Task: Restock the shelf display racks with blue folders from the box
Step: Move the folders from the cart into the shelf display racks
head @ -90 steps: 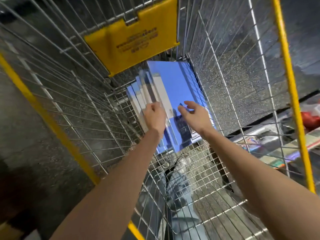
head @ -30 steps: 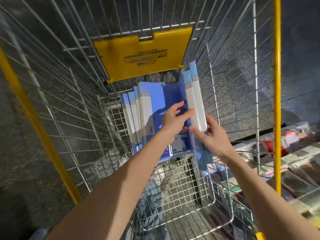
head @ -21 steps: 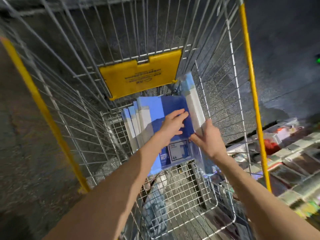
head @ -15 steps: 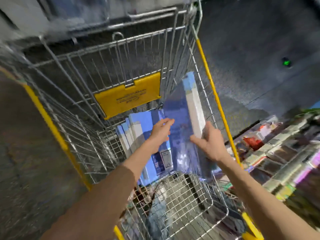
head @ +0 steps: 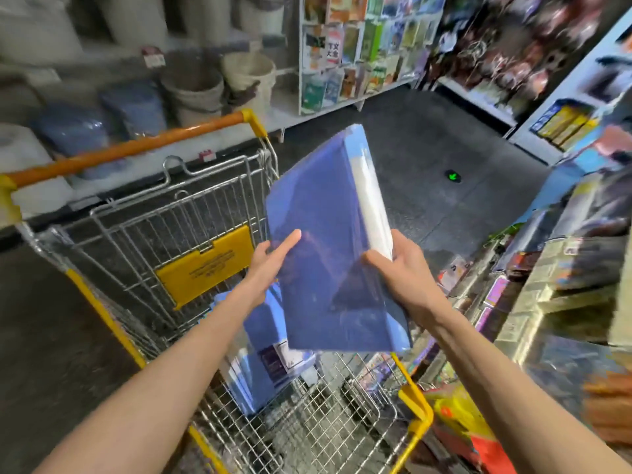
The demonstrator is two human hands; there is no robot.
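Fingers (head: 400,241) of my right hand (head: 410,278) are clamped, with the thumb, on the white spine side of a blue folder (head: 321,254). Those of my left hand (head: 270,265) lie straight against its left edge. The wire cart (head: 147,234) stands below on the dark floor. I hold the folder tilted in the air, over the cart's right side. More folders (head: 263,357) lean inside the cart, under the held one. A yellow plate (head: 205,265) hangs on the cart's back wall.
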